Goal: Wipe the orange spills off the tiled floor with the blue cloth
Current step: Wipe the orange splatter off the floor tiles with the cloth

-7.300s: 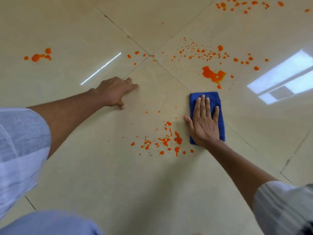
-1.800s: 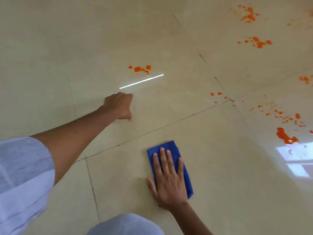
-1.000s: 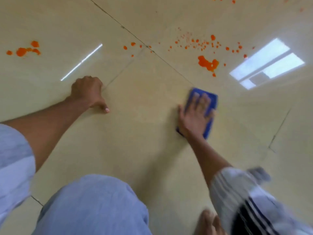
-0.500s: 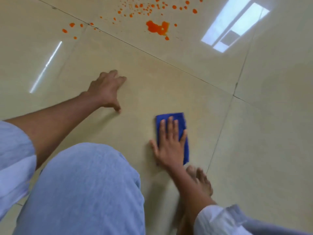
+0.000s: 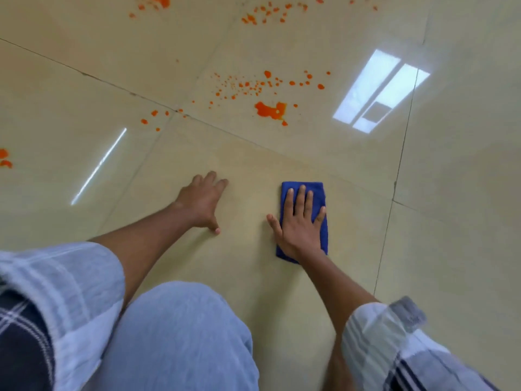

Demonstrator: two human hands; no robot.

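Blue cloth (image 5: 318, 193), orange spills (image 5: 270, 110) on glossy beige tiled floor (image 5: 282, 153). Sleeves (image 5: 70, 277) white-and-dark plaid; trousers (image 5: 180, 340) pale blue.

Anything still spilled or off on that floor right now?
Yes. Orange spills remain beyond the cloth: a big blot with fine spatter behind it, drops at the tile joint, more along the top edge and far left. The right hand presses the cloth on clean tile.

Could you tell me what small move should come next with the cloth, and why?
Probably slide the blue cloth, flat under the right hand, forward to the large orange blot: the tile around the cloth looks clean, and that blot is the nearest big spill.
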